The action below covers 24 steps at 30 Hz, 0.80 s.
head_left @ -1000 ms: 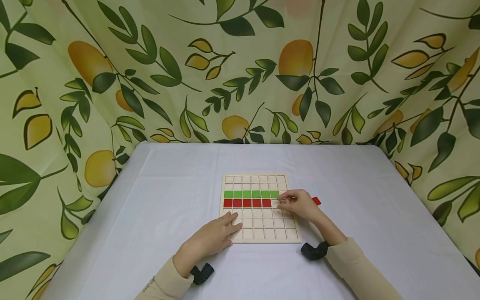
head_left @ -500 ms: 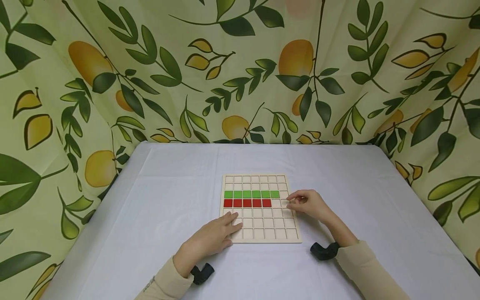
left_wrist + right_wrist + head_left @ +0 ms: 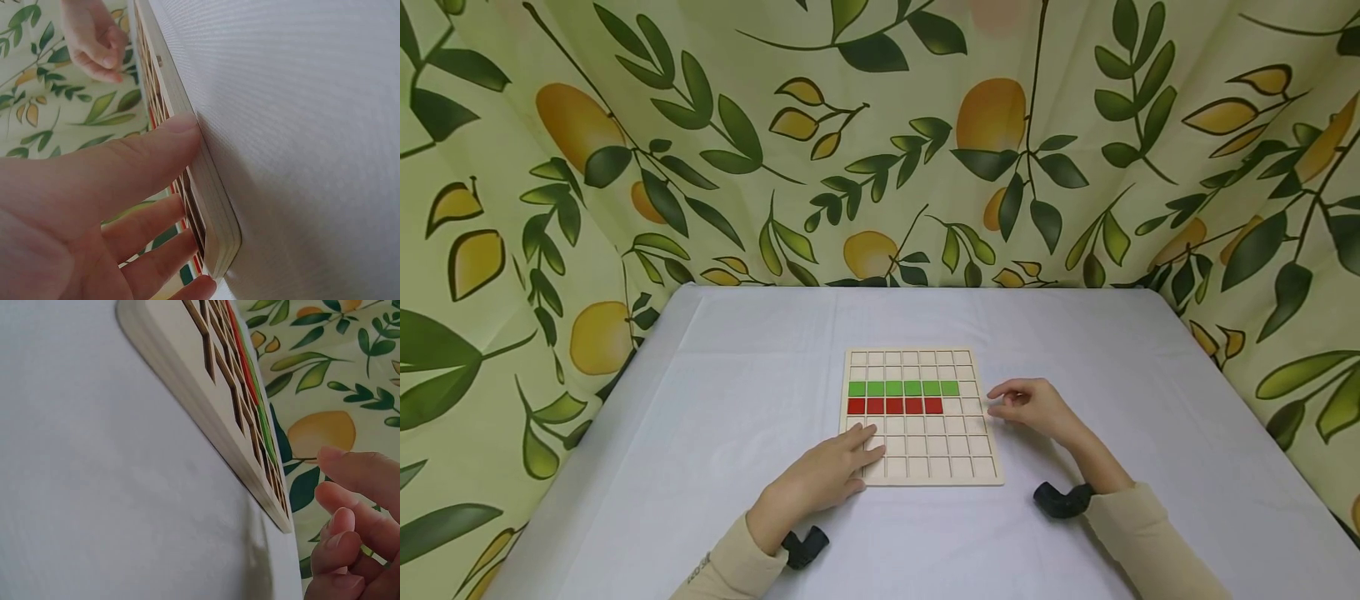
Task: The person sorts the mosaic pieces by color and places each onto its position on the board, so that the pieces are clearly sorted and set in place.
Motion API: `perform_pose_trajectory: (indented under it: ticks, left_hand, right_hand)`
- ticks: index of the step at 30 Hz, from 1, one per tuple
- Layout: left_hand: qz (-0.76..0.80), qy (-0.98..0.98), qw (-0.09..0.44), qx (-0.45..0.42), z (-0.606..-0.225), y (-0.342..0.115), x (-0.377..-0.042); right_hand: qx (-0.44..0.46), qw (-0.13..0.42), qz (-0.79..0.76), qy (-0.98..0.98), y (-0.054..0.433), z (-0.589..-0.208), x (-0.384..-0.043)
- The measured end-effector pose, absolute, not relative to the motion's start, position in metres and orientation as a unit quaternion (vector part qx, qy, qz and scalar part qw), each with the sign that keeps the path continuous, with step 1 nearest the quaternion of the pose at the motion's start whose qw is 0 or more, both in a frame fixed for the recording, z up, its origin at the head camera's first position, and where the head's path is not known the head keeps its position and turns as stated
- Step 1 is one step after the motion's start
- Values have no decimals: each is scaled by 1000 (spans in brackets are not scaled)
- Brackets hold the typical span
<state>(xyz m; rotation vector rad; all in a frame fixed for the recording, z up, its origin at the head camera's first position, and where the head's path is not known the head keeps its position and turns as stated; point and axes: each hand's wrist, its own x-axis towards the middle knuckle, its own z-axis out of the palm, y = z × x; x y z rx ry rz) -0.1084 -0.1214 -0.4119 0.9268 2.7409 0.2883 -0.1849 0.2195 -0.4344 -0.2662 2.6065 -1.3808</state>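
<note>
A pale wooden grid board (image 3: 917,468) lies on the table, its cells cut in rows. Several green square tiles (image 3: 894,389) fill most of one row; in the row nearer the person sit several red square tiles (image 3: 894,407). My left hand (image 3: 823,471) rests on the board's near left corner, fingers straight over it. In the left wrist view the thumb (image 3: 181,123) touches the board's edge. Just right of the board hovers my right hand (image 3: 1033,407), thumb and forefinger apart, the other fingers loosely curled. No tile shows in it; what lies beneath it is hidden.
A white cloth (image 3: 737,358) covers the table. Behind and at the sides hangs a leaf-and-fruit patterned curtain (image 3: 880,167). A black wrist mount (image 3: 805,547) sits by the left wrist, and another black wrist mount (image 3: 1063,501) by the right.
My right hand has drawn back rightward, from over the red row to beside the board. A red tile seen past that hand a second ago is now out of sight. The left hand stays put.
</note>
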Motion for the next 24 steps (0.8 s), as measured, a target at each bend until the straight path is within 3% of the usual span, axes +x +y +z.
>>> perform_pose_trajectory:
  ticks: [24]
  left_hand:
    - [103, 937, 118, 313, -415, -121, -110]
  right_hand:
    - [-76, 59, -457, 884, 252, -431, -187]
